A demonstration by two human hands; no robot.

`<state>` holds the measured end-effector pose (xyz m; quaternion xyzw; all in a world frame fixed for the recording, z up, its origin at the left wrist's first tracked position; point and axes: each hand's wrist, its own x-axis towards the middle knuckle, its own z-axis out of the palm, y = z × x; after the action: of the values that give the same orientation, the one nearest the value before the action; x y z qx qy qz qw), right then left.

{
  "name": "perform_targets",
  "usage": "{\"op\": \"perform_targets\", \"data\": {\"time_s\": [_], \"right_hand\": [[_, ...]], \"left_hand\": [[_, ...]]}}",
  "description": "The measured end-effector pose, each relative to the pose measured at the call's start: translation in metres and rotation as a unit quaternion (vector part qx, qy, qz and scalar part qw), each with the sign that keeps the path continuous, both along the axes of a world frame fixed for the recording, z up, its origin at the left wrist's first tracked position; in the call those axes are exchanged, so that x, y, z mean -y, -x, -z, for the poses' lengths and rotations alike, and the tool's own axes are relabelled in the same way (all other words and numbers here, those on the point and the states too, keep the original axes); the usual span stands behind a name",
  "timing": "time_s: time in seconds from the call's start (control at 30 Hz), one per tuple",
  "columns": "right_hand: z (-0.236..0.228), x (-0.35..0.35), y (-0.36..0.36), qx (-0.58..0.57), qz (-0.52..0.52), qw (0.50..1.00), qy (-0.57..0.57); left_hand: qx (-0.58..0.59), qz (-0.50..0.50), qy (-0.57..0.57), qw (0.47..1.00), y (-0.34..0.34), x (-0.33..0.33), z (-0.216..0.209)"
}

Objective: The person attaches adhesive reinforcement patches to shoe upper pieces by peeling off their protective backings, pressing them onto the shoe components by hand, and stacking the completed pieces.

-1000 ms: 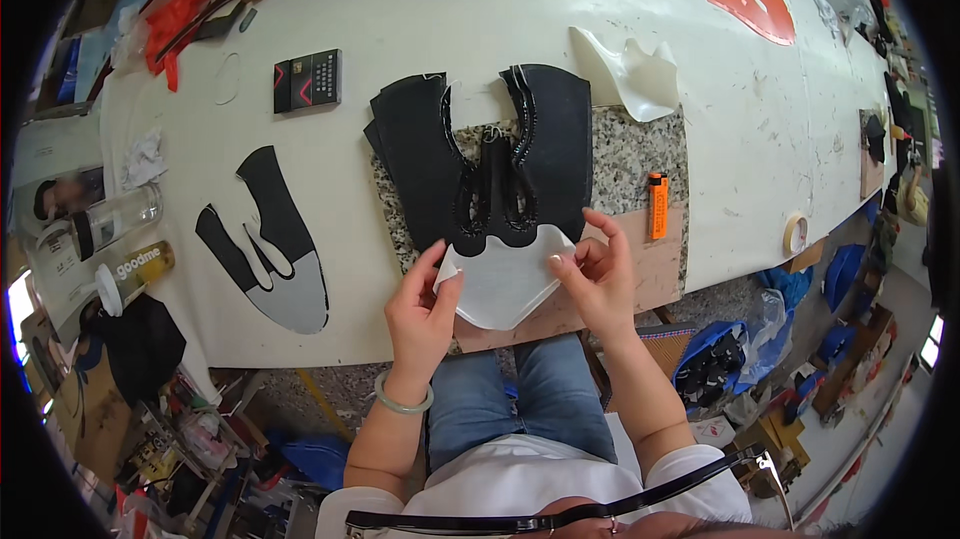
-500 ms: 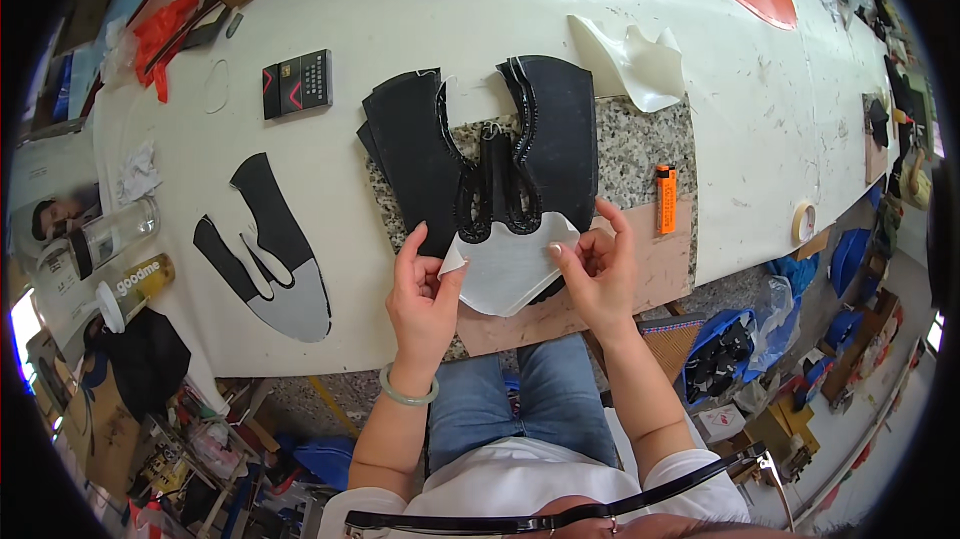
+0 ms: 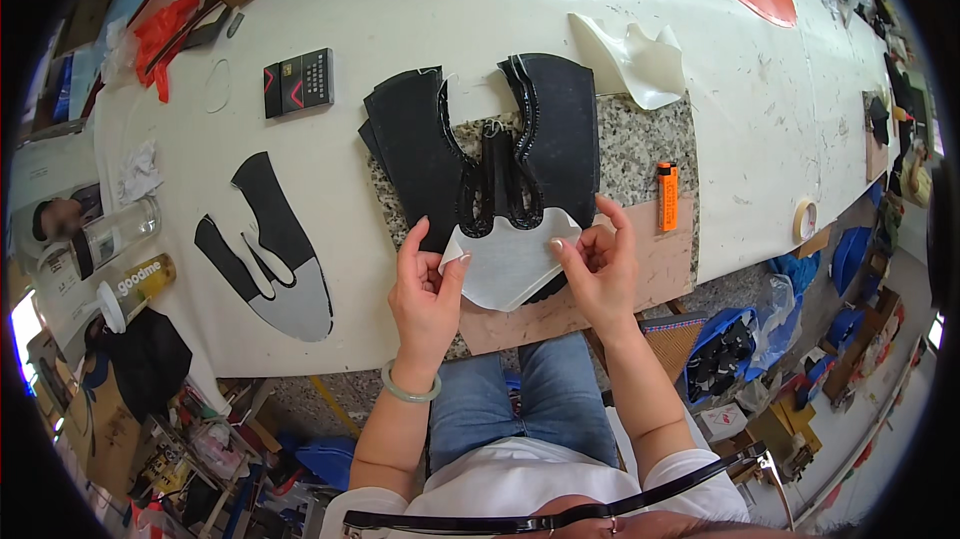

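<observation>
A pale grey-white, curved toe-shaped piece lies over the near end of a stack of black shoe uppers. The stack is spread in a U, with ridged black edges round its inner opening. My left hand pinches the left corner of the pale piece between thumb and fingers. At the opposite corner, my right hand pinches it likewise. Some black material shows under its lower right edge. Farther left on the table lies a separate black shoe upper with a grey toe part.
Under the stack are a speckled stone slab and a pinkish board. An orange lighter rests to the right, with a white curled scrap beyond. A black box, a tape roll and a drink bottle are also on the table.
Both hands keep their pinch on the pale piece and have hardly moved. At the far left, another person's head has shifted slightly.
</observation>
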<state>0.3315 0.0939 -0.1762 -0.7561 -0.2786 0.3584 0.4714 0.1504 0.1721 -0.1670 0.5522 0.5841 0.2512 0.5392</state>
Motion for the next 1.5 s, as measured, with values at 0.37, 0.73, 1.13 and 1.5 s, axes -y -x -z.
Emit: {"op": "perform_targets", "data": {"time_s": [0.37,0.73,1.13,1.5], "right_hand": [[-0.009,-0.001,-0.008,0.208,-0.048,0.975,0.069],[-0.02,-0.02,0.013,0.346,-0.375,0.857,-0.074],[-0.016,0.001,0.013,0.381,-0.403,0.829,-0.065],[-0.009,0.016,-0.016,0.378,-0.367,0.85,-0.018]], "left_hand": [[-0.173,0.032,-0.153,0.972,-0.01,-0.006,-0.01],[-0.25,0.249,-0.374,0.858,0.002,0.015,0.007],[-0.313,0.351,-0.262,0.843,0.014,0.019,0.01],[-0.31,0.344,-0.245,0.852,0.002,0.008,-0.023]]}}
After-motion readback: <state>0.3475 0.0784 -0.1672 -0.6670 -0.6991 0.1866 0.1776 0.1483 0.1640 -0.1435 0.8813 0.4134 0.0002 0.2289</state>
